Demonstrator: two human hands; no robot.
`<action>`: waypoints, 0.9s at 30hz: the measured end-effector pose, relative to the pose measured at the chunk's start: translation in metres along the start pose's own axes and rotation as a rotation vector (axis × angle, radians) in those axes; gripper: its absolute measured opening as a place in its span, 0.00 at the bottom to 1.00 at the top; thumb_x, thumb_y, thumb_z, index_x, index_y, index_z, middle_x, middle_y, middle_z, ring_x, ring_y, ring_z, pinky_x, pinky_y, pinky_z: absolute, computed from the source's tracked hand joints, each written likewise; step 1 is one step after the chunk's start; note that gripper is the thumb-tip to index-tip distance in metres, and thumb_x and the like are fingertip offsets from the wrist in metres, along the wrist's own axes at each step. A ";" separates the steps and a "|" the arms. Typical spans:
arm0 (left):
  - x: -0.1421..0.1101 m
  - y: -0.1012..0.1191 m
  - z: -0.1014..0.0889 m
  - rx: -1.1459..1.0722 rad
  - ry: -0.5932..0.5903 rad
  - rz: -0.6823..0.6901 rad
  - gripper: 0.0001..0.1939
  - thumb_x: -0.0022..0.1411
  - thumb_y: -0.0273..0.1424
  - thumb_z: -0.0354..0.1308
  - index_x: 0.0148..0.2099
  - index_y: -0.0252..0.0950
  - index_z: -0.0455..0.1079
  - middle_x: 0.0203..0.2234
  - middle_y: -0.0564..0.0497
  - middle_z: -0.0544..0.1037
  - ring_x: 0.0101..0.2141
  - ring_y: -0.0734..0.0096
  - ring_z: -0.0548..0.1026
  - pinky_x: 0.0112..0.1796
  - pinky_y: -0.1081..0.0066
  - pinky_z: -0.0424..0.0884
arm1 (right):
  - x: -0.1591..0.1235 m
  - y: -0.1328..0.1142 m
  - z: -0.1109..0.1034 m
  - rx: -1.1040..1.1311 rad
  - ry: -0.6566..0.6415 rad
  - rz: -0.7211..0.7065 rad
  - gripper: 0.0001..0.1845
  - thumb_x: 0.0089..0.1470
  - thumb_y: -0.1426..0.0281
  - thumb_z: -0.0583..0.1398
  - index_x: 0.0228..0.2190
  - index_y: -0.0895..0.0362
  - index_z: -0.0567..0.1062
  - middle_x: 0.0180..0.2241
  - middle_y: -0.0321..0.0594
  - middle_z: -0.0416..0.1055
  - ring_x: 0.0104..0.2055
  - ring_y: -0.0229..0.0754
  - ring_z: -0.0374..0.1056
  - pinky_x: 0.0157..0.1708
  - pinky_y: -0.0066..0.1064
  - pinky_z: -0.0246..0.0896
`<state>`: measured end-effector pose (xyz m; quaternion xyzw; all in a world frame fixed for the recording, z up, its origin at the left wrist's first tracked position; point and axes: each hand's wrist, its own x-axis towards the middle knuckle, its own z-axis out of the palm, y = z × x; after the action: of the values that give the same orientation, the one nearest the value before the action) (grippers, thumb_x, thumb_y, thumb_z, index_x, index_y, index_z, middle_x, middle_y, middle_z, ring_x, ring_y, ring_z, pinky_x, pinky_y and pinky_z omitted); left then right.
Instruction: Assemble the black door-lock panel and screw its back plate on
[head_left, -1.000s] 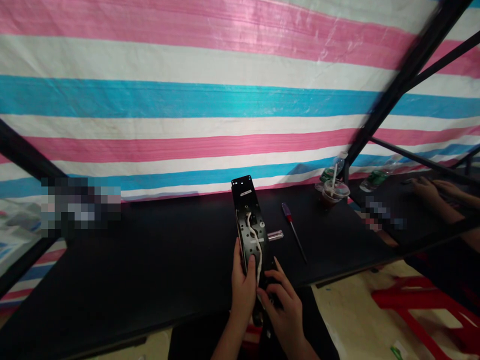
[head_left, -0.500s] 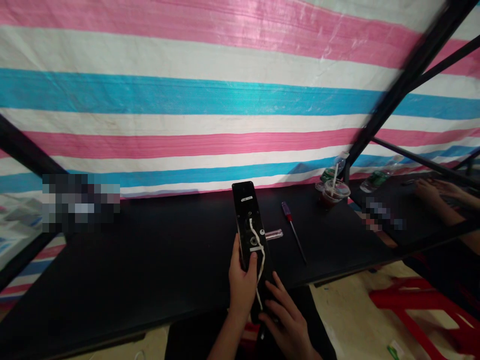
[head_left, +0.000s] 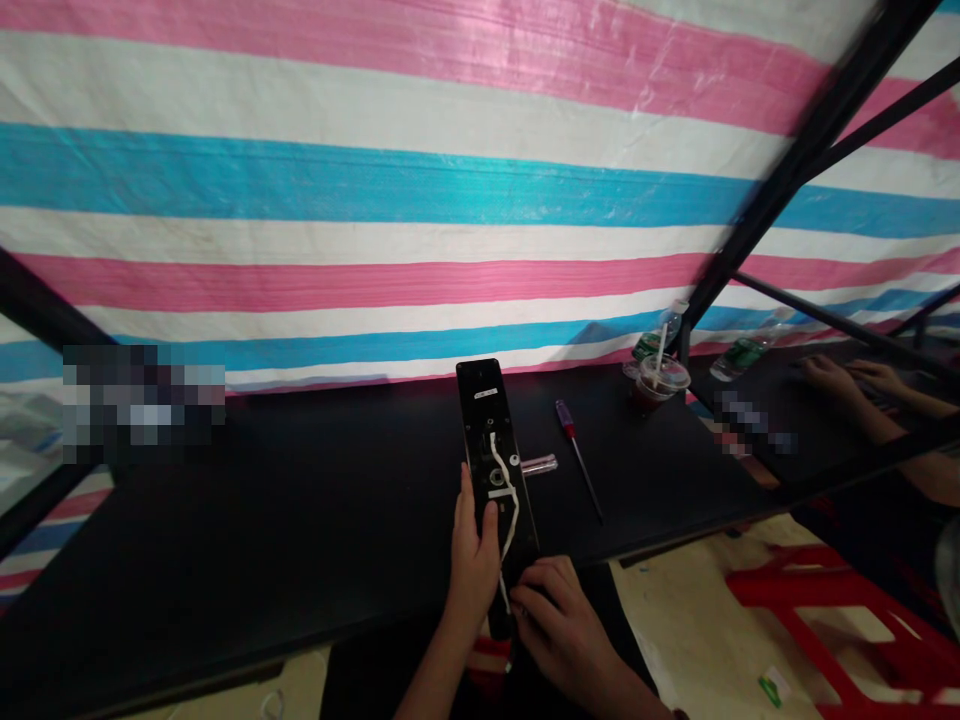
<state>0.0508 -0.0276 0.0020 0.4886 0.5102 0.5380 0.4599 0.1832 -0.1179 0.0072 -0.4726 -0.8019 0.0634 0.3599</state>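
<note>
A long black door-lock panel (head_left: 480,410) tilts up over the table's front edge, its back side towards me. A white cable (head_left: 514,508) runs down that back, and a shiny handle (head_left: 540,464) sticks out to the right. My left hand (head_left: 472,545) grips the panel's left edge, thumb on the back. Curled fingers of my right hand (head_left: 559,610) are closed at the lower right edge, beside the cable's lower end; what they pinch is hidden. To the right lies a screwdriver (head_left: 577,450) with a purple and red grip.
The black table (head_left: 300,520) runs along a striped tarp (head_left: 375,240). A lidded cup with a straw (head_left: 656,385) and plastic bottles (head_left: 739,357) stand or lie at the back right. Another person's hands (head_left: 847,380) are at the far right, above a red stool (head_left: 817,600).
My right hand's fingers have gone from spread to curled in at the panel's lower edge. My left hand keeps its hold. The whole view has shifted slightly.
</note>
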 end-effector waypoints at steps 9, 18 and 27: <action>0.000 -0.004 0.002 0.073 0.011 0.032 0.33 0.70 0.41 0.51 0.73 0.43 0.49 0.71 0.48 0.55 0.69 0.60 0.54 0.67 0.60 0.52 | -0.009 0.008 0.005 0.030 -0.024 0.039 0.17 0.58 0.83 0.57 0.46 0.55 0.75 0.36 0.43 0.73 0.38 0.44 0.68 0.35 0.35 0.69; -0.001 -0.009 -0.003 -0.055 -0.036 0.020 0.36 0.67 0.43 0.56 0.72 0.43 0.51 0.70 0.46 0.56 0.69 0.58 0.54 0.67 0.59 0.53 | -0.013 -0.011 0.045 0.044 0.393 0.146 0.09 0.60 0.79 0.59 0.40 0.55 0.75 0.31 0.41 0.71 0.33 0.42 0.68 0.31 0.32 0.68; -0.004 -0.014 -0.001 -0.073 -0.009 0.001 0.35 0.67 0.42 0.56 0.72 0.41 0.52 0.70 0.46 0.56 0.69 0.59 0.55 0.67 0.58 0.51 | -0.025 -0.008 0.032 0.061 0.266 0.204 0.13 0.63 0.73 0.60 0.48 0.53 0.77 0.37 0.44 0.72 0.37 0.42 0.72 0.34 0.30 0.73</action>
<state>0.0498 -0.0305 -0.0120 0.4740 0.4881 0.5542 0.4796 0.1651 -0.1350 -0.0256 -0.5448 -0.6927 0.0605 0.4688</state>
